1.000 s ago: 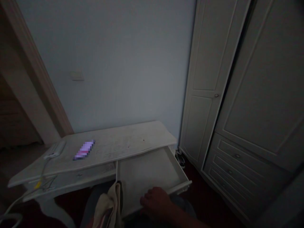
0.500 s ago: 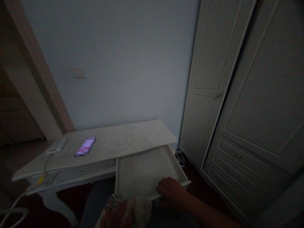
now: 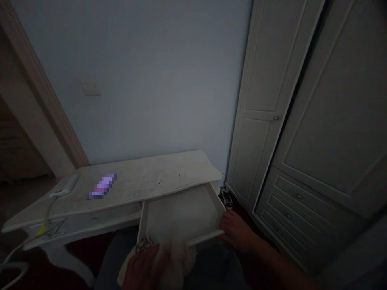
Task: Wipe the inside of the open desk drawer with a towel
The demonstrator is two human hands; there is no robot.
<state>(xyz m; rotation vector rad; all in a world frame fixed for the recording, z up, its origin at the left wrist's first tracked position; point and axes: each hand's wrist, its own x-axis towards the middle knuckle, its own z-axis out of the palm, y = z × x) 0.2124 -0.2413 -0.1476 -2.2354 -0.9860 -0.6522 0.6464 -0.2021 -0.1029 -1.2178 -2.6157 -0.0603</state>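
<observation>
A white drawer (image 3: 184, 211) is pulled out from the right half of a white desk (image 3: 142, 177), and its inside looks bare. My right hand (image 3: 234, 227) grips the drawer's front right corner, with the fingers curled over the edge. Low in the view, my left hand (image 3: 143, 266) is closed on a pale cloth (image 3: 173, 259), which bunches against the drawer's front left part. Patterned fabric shows above the left knuckles. The cloth is somewhat blurred.
A phone (image 3: 102, 186), pixelated, and a white power strip (image 3: 64, 186) with a cable lie on the desk's left side. A white wardrobe (image 3: 254, 121) stands to the right. Shoes (image 3: 225, 197) sit on the floor between desk and wardrobe. A light switch (image 3: 91, 88) is on the wall.
My right hand has moved right and up, from the drawer's front edge to its right corner. My left hand with the cloth has risen slightly into view. The whole view has shifted a little.
</observation>
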